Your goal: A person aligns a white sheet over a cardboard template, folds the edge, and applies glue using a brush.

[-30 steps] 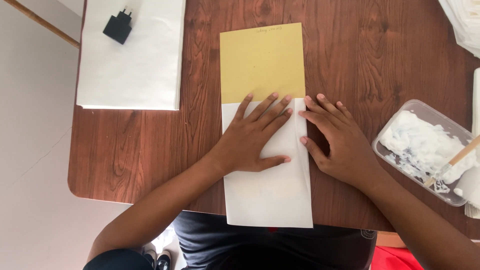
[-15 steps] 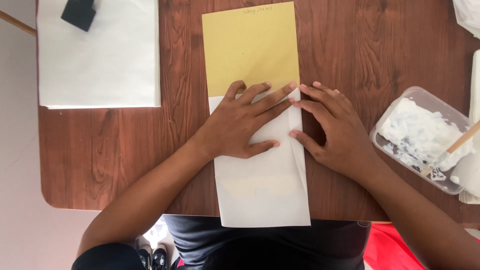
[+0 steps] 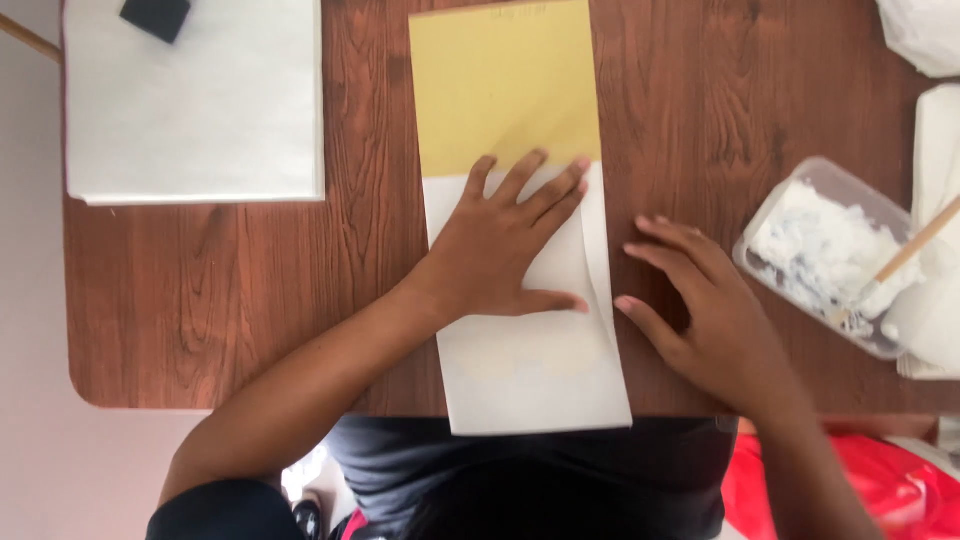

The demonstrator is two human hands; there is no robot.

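Left hand (image 3: 500, 255) pressing flat, fingers spread, on white sheet (image 3: 530, 350) overlapping yellow paper (image 3: 505, 85); right hand (image 3: 705, 315) hovering open beside sheet's right edge. Probably smoothing; next needing even pressure.

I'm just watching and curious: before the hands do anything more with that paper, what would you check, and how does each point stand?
1. Left hand flat on white sheet: ok.
2. Right hand off the sheet, on the wooden table: ok.
3. White sheet overlaps yellow sheet: ok.
4. Sheet's near edge overhangs the table: not ok.
5. Paste tub with stick, apart from the paper: ok.
6. Paste under the sheet: cannot tell.
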